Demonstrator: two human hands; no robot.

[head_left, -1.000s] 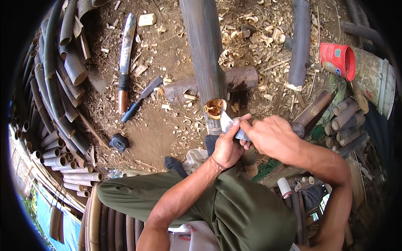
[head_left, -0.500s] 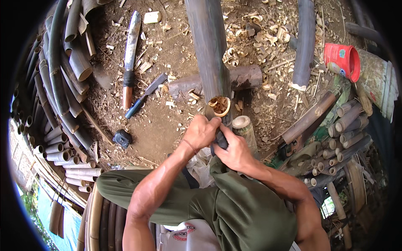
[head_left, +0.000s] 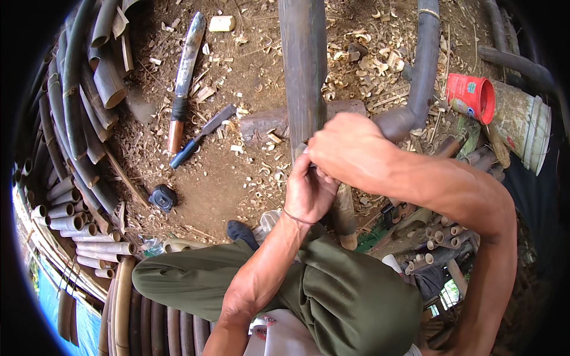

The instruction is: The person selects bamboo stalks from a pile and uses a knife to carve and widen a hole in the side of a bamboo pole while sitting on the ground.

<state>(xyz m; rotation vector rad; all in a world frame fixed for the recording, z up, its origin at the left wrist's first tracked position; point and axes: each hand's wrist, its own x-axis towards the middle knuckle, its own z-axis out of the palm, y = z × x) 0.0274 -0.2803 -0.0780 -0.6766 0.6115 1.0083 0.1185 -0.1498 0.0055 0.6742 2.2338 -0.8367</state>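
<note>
Swung higher since the earlier frame, the right hand point(head_left: 347, 144), seemingly fisted round a knife point(head_left: 394, 124), meets the left hand point(head_left: 310, 193), whose grip I cannot tell, at the near end of the bamboo pole point(head_left: 304, 65), apparently mid-trim, the next stroke needing steady pressure.

**A dark bamboo pole and a half-hidden tool**

We see a thick bamboo pole point(head_left: 304, 65) running lengthwise from the top of the view toward us. Its skin is dark grey-brown, faintly streaked, and looks smooth and uncracked where it shows. The near end is covered from our sight, so we cannot tell how its mouth is cut.

Up against that end we have a tool point(head_left: 394, 124), mostly concealed. Its rounded, dull grey-brown butt sticks out to the right, slightly blurred. A small grey part shows at the left, just beside the pole; we cannot tell whether it touches, nor see the edge.
</note>
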